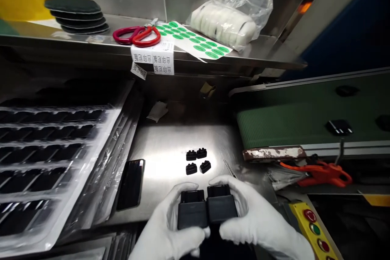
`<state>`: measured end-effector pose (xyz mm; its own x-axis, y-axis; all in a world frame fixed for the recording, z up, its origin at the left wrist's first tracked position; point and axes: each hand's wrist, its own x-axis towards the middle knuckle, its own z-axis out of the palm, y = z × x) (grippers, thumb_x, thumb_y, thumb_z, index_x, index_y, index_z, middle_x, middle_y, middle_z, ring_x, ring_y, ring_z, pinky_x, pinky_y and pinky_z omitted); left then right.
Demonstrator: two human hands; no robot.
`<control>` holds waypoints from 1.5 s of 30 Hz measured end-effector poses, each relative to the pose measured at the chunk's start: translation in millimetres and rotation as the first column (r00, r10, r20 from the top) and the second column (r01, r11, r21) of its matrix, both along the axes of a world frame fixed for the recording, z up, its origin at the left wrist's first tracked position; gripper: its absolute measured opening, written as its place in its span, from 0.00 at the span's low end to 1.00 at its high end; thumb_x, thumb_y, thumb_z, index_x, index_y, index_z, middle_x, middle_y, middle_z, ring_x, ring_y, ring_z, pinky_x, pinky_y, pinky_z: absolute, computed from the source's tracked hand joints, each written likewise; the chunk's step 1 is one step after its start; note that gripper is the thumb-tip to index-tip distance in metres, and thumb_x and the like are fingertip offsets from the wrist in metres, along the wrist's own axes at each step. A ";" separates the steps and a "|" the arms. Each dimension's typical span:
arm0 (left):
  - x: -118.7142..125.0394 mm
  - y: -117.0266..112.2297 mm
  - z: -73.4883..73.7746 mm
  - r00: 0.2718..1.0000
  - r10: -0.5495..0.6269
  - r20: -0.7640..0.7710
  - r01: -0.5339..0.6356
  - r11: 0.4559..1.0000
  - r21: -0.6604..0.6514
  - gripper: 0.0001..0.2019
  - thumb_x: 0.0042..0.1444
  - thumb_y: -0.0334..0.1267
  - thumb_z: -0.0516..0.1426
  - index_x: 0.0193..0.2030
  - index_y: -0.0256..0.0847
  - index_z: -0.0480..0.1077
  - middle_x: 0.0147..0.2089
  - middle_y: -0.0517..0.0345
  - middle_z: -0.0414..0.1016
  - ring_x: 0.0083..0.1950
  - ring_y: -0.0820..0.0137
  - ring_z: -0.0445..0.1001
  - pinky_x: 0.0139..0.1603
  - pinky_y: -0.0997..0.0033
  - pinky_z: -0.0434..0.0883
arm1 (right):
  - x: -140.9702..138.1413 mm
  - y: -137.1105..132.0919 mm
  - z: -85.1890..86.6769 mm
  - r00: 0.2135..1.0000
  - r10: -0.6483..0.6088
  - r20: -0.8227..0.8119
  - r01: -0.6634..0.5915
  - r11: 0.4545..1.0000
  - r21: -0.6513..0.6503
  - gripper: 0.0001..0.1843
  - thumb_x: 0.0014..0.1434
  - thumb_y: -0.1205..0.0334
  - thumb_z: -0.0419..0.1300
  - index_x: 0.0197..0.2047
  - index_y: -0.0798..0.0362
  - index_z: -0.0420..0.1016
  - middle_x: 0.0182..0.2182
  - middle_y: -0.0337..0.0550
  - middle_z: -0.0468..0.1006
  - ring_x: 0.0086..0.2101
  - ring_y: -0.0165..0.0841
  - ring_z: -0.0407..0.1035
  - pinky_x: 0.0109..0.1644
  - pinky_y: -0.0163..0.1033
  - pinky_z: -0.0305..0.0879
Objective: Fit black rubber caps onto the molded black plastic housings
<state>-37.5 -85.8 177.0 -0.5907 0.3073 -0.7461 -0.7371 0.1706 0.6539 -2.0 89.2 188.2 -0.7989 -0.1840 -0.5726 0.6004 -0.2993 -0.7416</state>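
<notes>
Both my hands wear white gloves and meet low in the middle of the view. My left hand [164, 227] grips a black box-shaped plastic part [191, 210]. My right hand [258, 223] grips a second black part [222, 204] of the same kind. The two parts sit side by side and touch each other. Just beyond them, several small black caps [198, 161] lie on the steel table [164, 146].
A clear tray stack of black parts [45, 158] fills the left. A dark phone [131, 184] lies beside it. A green conveyor belt [289, 124] carrying black parts runs right. Orange pliers [319, 172] and a button box [313, 227] sit lower right. On the shelf: red scissors [137, 35], green stickers [195, 40], black pads [77, 15], bagged white rolls [228, 22].
</notes>
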 end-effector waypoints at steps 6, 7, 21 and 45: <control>-3.7 -0.8 0.0 0.998 -0.059 0.016 0.058 0.996 0.060 0.35 0.35 0.25 0.59 0.55 0.38 0.56 0.27 0.60 0.77 0.16 0.76 0.68 0.14 0.80 0.64 | -3.4 -0.2 9.2 0.999 0.007 -0.038 -0.007 1.000 -0.026 0.29 0.37 0.84 0.65 0.44 0.53 0.73 0.35 0.34 0.77 0.33 0.27 0.70 0.33 0.29 0.63; -4.5 -1.1 2.3 0.998 -0.063 0.011 0.063 0.996 0.056 0.36 0.35 0.25 0.59 0.56 0.38 0.56 0.24 0.61 0.76 0.17 0.75 0.68 0.14 0.81 0.64 | -4.3 -0.1 9.5 0.999 0.009 -0.032 -0.010 1.000 -0.029 0.30 0.37 0.84 0.65 0.44 0.53 0.73 0.35 0.34 0.78 0.33 0.27 0.70 0.33 0.29 0.63; -6.3 -2.4 -0.8 1.000 0.009 0.021 -0.011 0.994 0.113 0.30 0.33 0.20 0.59 0.47 0.42 0.63 0.19 0.68 0.73 0.12 0.75 0.66 0.11 0.81 0.60 | -15.3 -4.4 18.3 0.996 0.085 -0.015 -0.085 0.996 -0.019 0.32 0.39 0.85 0.63 0.47 0.51 0.72 0.39 0.37 0.80 0.42 0.35 0.74 0.44 0.35 0.66; -4.8 -6.6 -4.7 0.999 -0.020 -0.046 0.027 0.986 0.165 0.25 0.36 0.19 0.60 0.44 0.41 0.68 0.27 0.63 0.77 0.14 0.75 0.69 0.13 0.78 0.65 | -3.4 -5.8 6.8 0.998 0.042 -0.041 -0.042 0.999 0.007 0.28 0.39 0.81 0.67 0.43 0.50 0.74 0.35 0.36 0.79 0.42 0.37 0.74 0.43 0.34 0.67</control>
<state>-42.3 -92.5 172.3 -0.6126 0.4387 -0.6575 -0.7043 0.0745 0.7060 -5.4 83.4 195.0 -0.8133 -0.2143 -0.5409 0.5815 -0.2702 -0.7674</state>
